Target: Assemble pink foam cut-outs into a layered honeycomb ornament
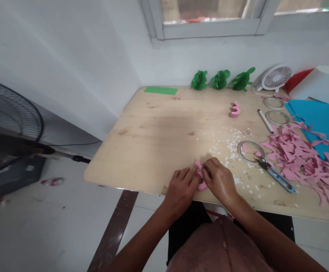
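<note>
Near the table's front edge, both my hands are closed on a small pink paper cutout [202,186]. My left hand [182,189] grips it from the left, and the fingers of my right hand [220,180] pinch it from the right. Fingers cover much of the cutout, so its full outline is hidden. Farther back on the table lies a pink curved paper piece [235,110] shaped like a 3. Tiny white paper bits [234,145] are scattered just beyond and beside my right hand.
Blue-handled thread snips [280,178], a tape roll [250,152], a white marker [265,121] and a heap of pink scraps [297,155] lie right, beside blue sheets [323,117]. Green paper figures [220,79], a green strip [161,90] and a small white fan [276,77] line the back.
</note>
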A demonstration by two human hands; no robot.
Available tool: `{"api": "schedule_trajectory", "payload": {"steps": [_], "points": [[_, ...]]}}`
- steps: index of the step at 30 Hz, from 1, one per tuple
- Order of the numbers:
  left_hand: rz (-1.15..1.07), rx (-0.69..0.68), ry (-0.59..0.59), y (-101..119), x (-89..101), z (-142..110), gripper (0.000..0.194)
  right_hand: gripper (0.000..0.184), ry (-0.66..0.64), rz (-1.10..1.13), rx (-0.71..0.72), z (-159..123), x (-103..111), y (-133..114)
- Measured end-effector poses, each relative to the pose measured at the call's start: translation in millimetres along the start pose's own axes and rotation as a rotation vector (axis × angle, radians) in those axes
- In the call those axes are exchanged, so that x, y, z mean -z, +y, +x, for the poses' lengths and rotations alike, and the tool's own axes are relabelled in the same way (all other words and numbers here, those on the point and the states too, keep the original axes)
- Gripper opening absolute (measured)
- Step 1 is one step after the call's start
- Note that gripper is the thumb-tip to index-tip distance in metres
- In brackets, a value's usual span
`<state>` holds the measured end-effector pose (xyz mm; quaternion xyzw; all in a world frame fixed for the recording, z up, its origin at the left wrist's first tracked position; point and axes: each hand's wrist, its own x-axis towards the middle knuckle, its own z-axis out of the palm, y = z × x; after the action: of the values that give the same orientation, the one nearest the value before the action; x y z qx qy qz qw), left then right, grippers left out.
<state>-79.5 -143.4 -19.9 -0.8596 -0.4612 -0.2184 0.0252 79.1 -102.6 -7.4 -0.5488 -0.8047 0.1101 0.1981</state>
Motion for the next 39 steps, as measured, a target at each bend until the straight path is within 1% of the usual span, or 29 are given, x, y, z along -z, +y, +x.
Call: {"api": "schedule_trajectory", "payload": {"steps": [13,18,22,26,28,31,35,37,39], "points": [[0.001,-0.008,-0.008,1.6,2.6,1.4,0.022,0.018,0.004,0.079,0.008,-0.8,0.5,0.8],[-0.01,0.02,0.041,2.2,-1.3,-1.4,0.022,0.016,0.023,0.175,0.001,-0.6,4.7,3.7],[-0.096,0.079,0.113,2.9,-2.6,-5.2,0.027,0.016,0.048,0.264,-0.024,-4.3,11.0,8.6],[-0.215,0.235,0.179,5.3,0.9,-5.3,0.025,0.017,0.086,0.338,-0.04,-9.9,16.2,12.9],[-0.22,0.316,0.152,6.8,2.9,-2.7,0.022,0.018,0.1,0.297,-0.015,-12.1,17.0,13.8],[-0.185,0.382,0.057,8.5,3.7,3.9,0.02,0.021,0.1,0.195,0.062,-12.9,16.2,11.8],[-0.176,0.403,-0.028,9.0,1.5,12.4,0.018,0.024,0.036,0.094,0.136,-9.1,15.4,3.6],[-0.185,0.408,-0.035,8.3,0.8,14.8,0.015,0.025,0.003,0.087,0.151,-7.3,16.4,0.7],[-0.193,0.413,-0.029,7.3,1.7,15.5,0.012,0.025,-0.006,0.128,0.132,-7.4,18.5,1.3]]}}
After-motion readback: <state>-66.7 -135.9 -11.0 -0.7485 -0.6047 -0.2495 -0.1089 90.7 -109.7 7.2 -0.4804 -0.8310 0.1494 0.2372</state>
